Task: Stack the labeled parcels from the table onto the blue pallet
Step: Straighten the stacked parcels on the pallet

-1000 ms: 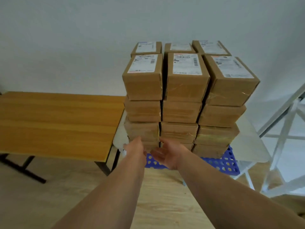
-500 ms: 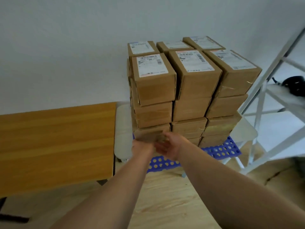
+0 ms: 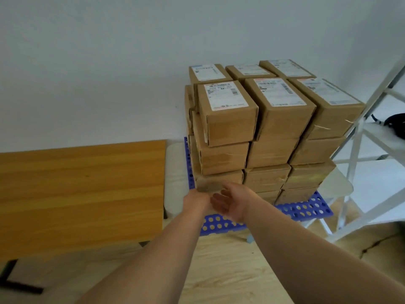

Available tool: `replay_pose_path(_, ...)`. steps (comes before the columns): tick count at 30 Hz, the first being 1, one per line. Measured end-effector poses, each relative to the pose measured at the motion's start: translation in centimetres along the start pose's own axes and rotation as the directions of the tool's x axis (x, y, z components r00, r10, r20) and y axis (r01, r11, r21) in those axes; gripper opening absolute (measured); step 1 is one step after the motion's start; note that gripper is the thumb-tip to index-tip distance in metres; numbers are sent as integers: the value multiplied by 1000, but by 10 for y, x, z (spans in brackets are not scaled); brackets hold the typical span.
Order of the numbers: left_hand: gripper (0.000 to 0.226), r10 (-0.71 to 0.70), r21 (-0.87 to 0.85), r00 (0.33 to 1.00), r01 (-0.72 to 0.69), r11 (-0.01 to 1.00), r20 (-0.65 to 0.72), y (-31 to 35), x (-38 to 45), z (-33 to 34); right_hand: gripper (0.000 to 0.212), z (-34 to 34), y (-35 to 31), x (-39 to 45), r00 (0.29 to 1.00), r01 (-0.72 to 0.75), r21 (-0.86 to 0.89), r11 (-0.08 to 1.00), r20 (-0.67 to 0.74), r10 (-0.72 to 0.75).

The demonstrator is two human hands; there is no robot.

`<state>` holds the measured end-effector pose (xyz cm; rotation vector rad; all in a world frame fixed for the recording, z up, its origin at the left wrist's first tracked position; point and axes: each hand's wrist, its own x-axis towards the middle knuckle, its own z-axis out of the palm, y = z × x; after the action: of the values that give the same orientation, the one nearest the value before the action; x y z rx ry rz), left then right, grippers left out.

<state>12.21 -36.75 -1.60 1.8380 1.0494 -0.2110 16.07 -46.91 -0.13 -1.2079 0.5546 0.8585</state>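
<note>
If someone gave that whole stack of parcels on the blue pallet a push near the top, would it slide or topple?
Probably lean first: the stack of parcels stands four layers high, with its left column already uneven. The boxes look stiff, and the taped cardboard might slide.

Small packing or storage room, stacked labelled parcels (image 3: pixel 258 137), blue pallet (image 3: pixel 306 208), white shelving (image 3: pixel 359 137)

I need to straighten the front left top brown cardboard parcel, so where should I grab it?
Probably hold the front left top brown cardboard parcel by its two short vertical sides, coming from the front: its left side hangs free, while the neighbouring parcel crowds the right.
</note>
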Motion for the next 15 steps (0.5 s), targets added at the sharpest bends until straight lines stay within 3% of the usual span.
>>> replay_pose_path(3,25,80,-162,994,-92,982,-74,-6,8,-27,19,23,14,-12,994,43,-203,978,104,-22)
replay_pose_path(5,32,130,-295,987,-153,943,-98,-4,12,-46,25,36,23,-13,984,124,-344,931,161,-72)
replay_pose_path(7,27,178,-385,983,-184,904,-51,3,25,-59,34,46,30,-10,972,214,-491,845,192,-134)
replay_pose_path(8,23,207,-397,978,-191,897,-3,7,32,-62,42,51,32,-9,968,243,-586,773,195,-156)
replay_pose_path(11,38,282,-330,952,-230,916,119,15,60,-65,59,69,37,-2,962,268,-784,560,193,-191)
replay_pose_path(15,43,318,-319,921,-238,917,227,16,86,-68,78,100,42,14,960,169,-850,499,28,-277)
